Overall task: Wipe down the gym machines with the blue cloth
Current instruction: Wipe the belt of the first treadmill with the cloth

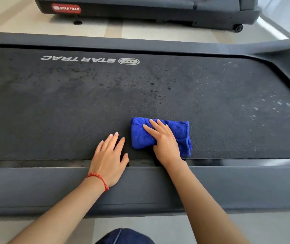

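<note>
Blue cloth (160, 134), folded, lies on the dark treadmill belt (70, 111), a little right of the frame's centre and near the belt's lower edge. Right hand (165, 140) presses flat on the cloth with straight fingers. Left hand (110, 155) rests just beside it on the belt, fingers straight and spread, holding nothing; a red bracelet (99, 180) is on this wrist. Second treadmill (149, 13) stands at the upper edge.
</note>
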`<control>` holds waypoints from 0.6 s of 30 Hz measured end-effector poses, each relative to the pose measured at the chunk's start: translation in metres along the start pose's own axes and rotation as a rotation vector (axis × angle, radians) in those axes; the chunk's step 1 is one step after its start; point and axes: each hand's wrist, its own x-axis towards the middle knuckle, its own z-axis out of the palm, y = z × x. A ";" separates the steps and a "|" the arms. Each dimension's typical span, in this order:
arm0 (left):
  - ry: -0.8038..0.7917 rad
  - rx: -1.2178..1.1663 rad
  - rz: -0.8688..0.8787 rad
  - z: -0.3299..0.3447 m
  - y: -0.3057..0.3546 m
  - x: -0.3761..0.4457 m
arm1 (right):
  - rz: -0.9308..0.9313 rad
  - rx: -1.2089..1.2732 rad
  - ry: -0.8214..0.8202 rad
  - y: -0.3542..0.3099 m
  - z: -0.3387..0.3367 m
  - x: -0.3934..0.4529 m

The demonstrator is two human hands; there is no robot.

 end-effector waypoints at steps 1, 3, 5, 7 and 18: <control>-0.008 0.011 0.004 -0.001 0.000 0.000 | 0.007 -0.002 0.004 0.002 0.000 0.004; -0.015 0.028 0.014 -0.002 0.000 0.000 | 0.017 -0.005 0.010 0.006 0.001 0.013; -0.021 0.034 0.019 -0.002 0.000 0.000 | 0.020 -0.006 0.012 0.010 0.003 0.022; -0.009 0.043 0.027 -0.001 -0.001 0.001 | 0.020 -0.007 0.019 0.016 0.003 0.034; 0.040 0.043 0.040 0.002 -0.003 0.001 | 0.025 -0.036 0.054 0.041 0.003 0.094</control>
